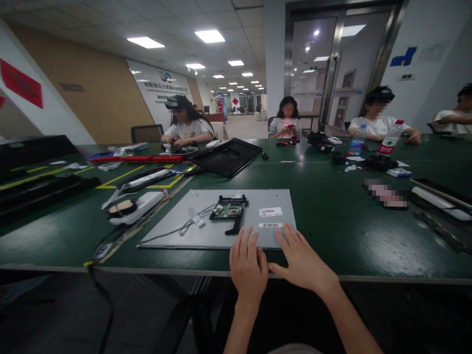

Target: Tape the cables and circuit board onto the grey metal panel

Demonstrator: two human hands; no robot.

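Note:
A flat silver display panel (273, 201) lies back side up near the table's front edge. On its middle sits a green circuit board (227, 210) in a black plastic bracket (236, 225). Grey cables (180, 230) run from the board to the panel's left corner, under pieces of clear tape. Two white labels, one a barcode sticker (271, 225), are to the right of the board. My left hand (249, 263) rests at the panel's near edge, fingers stretched out. Beside it, my right hand (304, 258) is spread flat with its fingertips by the panel's near right corner. Neither hand holds anything.
Behind the panel lies a black monitor housing (228, 156). A white power strip-like device (138, 206) and a strap (103, 295) are at left. Bottles (391, 140), a blurred pink item (385, 194) and glasses (442, 230) are at right. Several people sit across the table (332, 236).

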